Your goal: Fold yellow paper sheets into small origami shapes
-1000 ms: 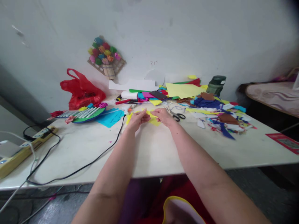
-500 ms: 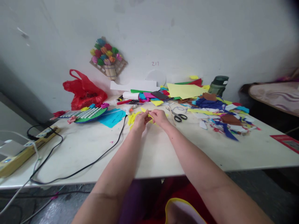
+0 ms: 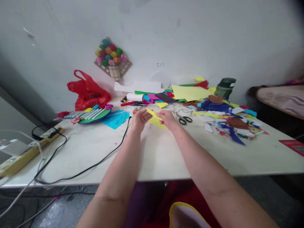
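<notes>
I have a small piece of bright yellow craft paper (image 3: 155, 119) pinched between both hands, lifted just off the white desk (image 3: 152, 152) near its middle. My left hand (image 3: 140, 117) grips the left end with fingers curled in, and my right hand (image 3: 167, 119) is closed on the right edge, thumb on top. A narrow yellow point sticks up between them.

To fold this well, I judge I should keep both pinches close to the crease line, so the paper stays taut and the edges meet before I press. Pressing with the thumb pad from the middle outward should give a sharp line; working in the air risks a crooked fold, so lowering it onto the bare desk just below would steady it.

The black-handled scissors (image 3: 184, 119) lie just right of my right hand, and a black cable (image 3: 99, 163) runs close past my left wrist; I would keep my elbow clear of it. The heap of coloured paper scraps (image 3: 225, 117) lies well off to the right, a turquoise paper sheet (image 3: 115, 117) to the left.
</notes>
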### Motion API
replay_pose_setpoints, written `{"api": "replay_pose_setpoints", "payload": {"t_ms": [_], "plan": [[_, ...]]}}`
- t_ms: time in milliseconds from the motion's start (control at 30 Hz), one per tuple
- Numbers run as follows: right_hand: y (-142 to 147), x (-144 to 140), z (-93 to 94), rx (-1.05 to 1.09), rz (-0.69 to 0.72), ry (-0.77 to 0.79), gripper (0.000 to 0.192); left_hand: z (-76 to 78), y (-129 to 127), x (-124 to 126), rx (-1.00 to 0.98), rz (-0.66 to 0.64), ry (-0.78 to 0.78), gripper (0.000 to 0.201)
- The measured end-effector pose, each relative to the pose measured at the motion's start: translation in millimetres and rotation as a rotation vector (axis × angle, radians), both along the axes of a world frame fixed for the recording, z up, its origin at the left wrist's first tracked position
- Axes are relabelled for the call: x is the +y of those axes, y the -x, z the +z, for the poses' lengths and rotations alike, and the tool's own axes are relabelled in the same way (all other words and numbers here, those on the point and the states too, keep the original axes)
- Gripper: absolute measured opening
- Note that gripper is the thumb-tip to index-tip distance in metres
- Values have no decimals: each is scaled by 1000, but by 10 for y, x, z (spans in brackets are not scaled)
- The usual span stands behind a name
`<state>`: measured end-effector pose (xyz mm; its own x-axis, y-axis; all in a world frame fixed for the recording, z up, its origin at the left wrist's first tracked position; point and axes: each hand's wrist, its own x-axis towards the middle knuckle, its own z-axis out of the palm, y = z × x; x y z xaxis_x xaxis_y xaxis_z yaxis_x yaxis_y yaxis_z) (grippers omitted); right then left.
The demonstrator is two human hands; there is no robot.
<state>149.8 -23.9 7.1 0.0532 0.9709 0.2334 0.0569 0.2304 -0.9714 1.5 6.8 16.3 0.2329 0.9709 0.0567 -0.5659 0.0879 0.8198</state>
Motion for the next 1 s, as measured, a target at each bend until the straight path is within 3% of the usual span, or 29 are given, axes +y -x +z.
{"api": "replay_pose_setpoints", "payload": {"t_ms": [333, 1000], "plan": [[-71, 58, -66, 14, 95, 26, 29, -46, 15, 10, 110, 11, -81, 21], [-81, 20, -30, -15, 92, 42, 29, -89, 55, 42, 178, 89, -110, 21]]}}
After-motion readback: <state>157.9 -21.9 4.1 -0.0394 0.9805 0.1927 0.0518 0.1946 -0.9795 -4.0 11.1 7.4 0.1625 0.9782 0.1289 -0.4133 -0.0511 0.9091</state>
